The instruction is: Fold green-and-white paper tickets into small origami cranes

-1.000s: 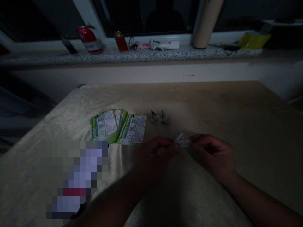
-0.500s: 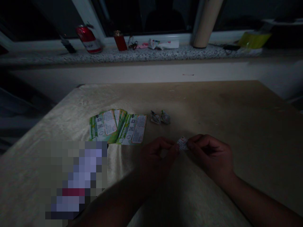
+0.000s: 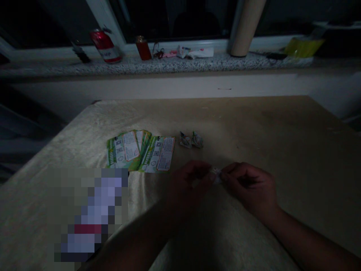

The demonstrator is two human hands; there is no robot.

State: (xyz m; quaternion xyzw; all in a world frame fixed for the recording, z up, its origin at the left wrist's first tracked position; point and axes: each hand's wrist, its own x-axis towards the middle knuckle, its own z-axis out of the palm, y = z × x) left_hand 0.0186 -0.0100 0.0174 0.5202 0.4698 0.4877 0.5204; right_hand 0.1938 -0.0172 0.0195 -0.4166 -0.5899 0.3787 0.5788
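Observation:
Between my two hands is a small folded piece of printed paper (image 3: 216, 175), pale and partly covered by my fingertips. My left hand (image 3: 190, 182) pinches its left side with thumb and forefinger. At its right side, my right hand (image 3: 249, 184) pinches it the same way, with the other fingers curled in. Beyond my left hand lie two small folded paper pieces, a left one (image 3: 185, 139) and a right one (image 3: 197, 139). Green and white printed leaflets (image 3: 156, 154) lie fanned out to their left.
A blurred-out, pixelated long object (image 3: 96, 214) lies at the table's near left. Behind the table (image 3: 254, 124), a speckled windowsill (image 3: 169, 66) carries a red can (image 3: 105, 46), a small reddish bottle (image 3: 143, 49), crumpled wrappers (image 3: 194, 52), a tan cylinder (image 3: 245, 30) and something yellow (image 3: 303, 47).
The paper in my hands has tilted, so less of its printed face shows. My fingertips have come slightly closer together. Everything on the table stays where it was.

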